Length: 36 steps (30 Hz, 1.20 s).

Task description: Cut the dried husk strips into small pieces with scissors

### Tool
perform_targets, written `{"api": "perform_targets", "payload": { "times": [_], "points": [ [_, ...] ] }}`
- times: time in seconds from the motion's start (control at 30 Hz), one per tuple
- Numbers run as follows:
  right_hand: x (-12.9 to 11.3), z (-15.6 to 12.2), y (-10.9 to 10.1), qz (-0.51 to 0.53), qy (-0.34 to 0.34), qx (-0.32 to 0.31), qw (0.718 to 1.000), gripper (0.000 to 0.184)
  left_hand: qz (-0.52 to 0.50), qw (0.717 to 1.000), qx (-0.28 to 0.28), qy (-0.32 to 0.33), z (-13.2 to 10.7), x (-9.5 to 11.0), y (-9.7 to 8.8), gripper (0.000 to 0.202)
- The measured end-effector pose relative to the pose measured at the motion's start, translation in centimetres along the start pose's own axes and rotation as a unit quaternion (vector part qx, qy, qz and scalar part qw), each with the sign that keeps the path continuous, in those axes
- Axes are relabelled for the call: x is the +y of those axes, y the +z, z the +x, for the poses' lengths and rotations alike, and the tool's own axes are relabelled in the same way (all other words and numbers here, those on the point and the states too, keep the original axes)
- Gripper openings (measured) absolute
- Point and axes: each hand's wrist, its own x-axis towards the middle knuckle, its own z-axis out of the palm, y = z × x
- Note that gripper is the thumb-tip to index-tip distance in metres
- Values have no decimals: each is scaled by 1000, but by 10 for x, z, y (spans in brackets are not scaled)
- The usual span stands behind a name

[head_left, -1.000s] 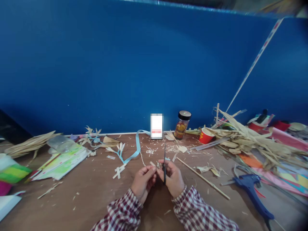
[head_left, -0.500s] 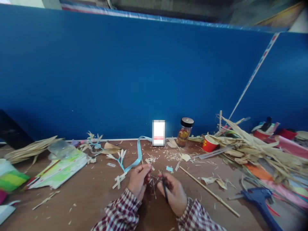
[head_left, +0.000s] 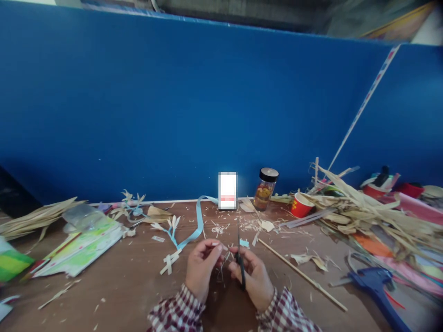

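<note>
My left hand (head_left: pixel 201 266) pinches a small pale strip of dried leaf (head_left: pixel 222 247) between thumb and fingertips. My right hand (head_left: pixel 255 276) is closed around black-handled scissors (head_left: pixel 240 265), their thin blades pointing up and away, right beside the strip. Both hands hover close together just above the brown table (head_left: pixel 131 286) near its front edge. Thin slivers hang down between the hands. My sleeves are red-and-white checked.
A light blue ribbon (head_left: pixel 198 221) and a wooden stick (head_left: pixel 301 273) lie either side of the hands. A black-lidded jar (head_left: pixel 266 189), a red cup (head_left: pixel 300 205), a heap of dried husks (head_left: pixel 363 216) and a blue glue gun (head_left: pixel 375 288) are on the right. Coloured papers (head_left: pixel 81 246) lie left.
The scissors dipped down half a second ago and now point upward again beside the strip. More slivers hang between the hands. The view shifted slightly.
</note>
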Motion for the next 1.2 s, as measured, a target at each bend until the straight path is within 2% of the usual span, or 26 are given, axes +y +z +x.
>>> {"api": "perform_targets", "payload": {
  "times": [0.07, 0.13, 0.2, 0.27, 0.53, 0.63, 0.73, 0.8, 0.9, 1.0, 1.2],
  "points": [
    [-4, 0, -1, 29, 3, 7, 1000, 38, 133, 981, -12, 144, -5, 0, -3, 11],
    [-7, 0, -2, 53, 8, 12, 998, 38, 231, 936, -43, 264, -9, 0, -8, 14],
    [-7, -1, -3, 76, 9, 11, 997, 36, 273, 903, -78, 321, -10, -1, -12, 20],
    [-7, -1, -3, 93, 6, 7, 996, 35, 287, 894, -106, 328, -10, -3, -14, 23],
    [0, 1, -3, 108, 16, -21, 994, 42, 302, 899, -127, 292, -10, -10, -18, 23],
    [1, 2, -4, 60, -4, -10, 998, 42, 284, 915, -98, 271, -10, -6, -10, 22],
    [-1, 1, -3, -22, -43, 4, 999, 44, 226, 956, -42, 180, -9, -5, -2, 21],
    [-2, 0, -2, -68, -67, 17, 995, 49, 171, 980, -61, 75, -9, -8, 2, 18],
    [-2, 0, -3, -110, -78, 29, 990, 53, 79, 991, -105, -38, -9, -13, 5, 27],
    [2, 0, -4, -130, -81, 30, 988, 55, 12, 993, -90, -77, -8, -16, 6, 25],
    [8, 1, -5, -123, -77, 32, 989, 55, -18, 992, -72, -106, -7, -18, 7, 25]
  ]
}}
